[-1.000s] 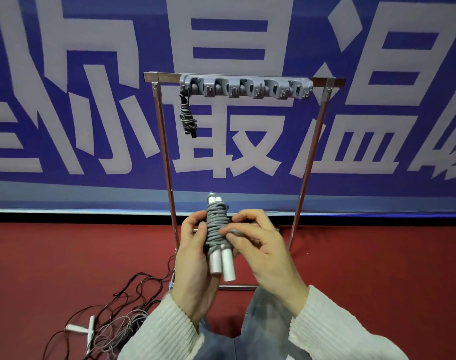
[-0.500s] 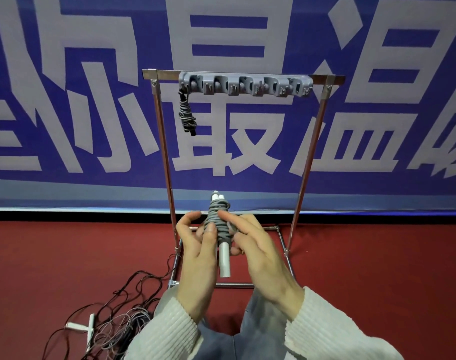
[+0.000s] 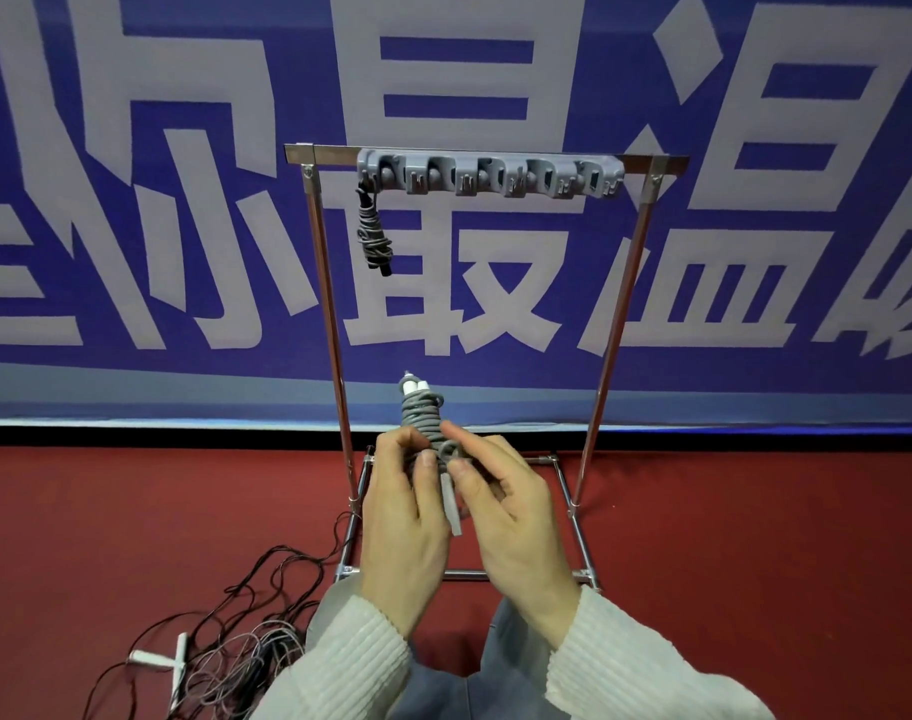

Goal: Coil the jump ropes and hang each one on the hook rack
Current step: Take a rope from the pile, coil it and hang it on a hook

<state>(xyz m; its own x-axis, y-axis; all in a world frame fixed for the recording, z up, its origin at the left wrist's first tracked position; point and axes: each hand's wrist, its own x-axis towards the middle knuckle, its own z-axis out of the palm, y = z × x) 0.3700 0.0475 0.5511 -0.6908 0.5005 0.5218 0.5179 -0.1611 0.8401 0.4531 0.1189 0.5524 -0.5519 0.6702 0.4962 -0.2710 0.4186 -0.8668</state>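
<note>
A grey jump rope (image 3: pixel 421 415) is wound tightly round its two white handles and stands upright between my hands. My left hand (image 3: pixel 404 517) grips the bundle from the left, fingers curled round it. My right hand (image 3: pixel 500 506) pinches a small loop of the rope's end between thumb and forefinger at the bundle's middle. Above, the grey hook rack (image 3: pixel 490 174) sits on a metal frame (image 3: pixel 329 304). A dark coiled rope (image 3: pixel 373 233) hangs from its leftmost hook; the other hooks are bare.
A tangle of loose thin ropes (image 3: pixel 246 646) with white handles (image 3: pixel 155 659) lies on the red floor at lower left. The frame's base bars (image 3: pixel 573 522) lie on the floor behind my hands. A blue banner with large pale characters fills the background.
Both hands have stayed in place in front of the frame. My right fingers have shifted from across the coil to pinching a small loop of rope at its middle.
</note>
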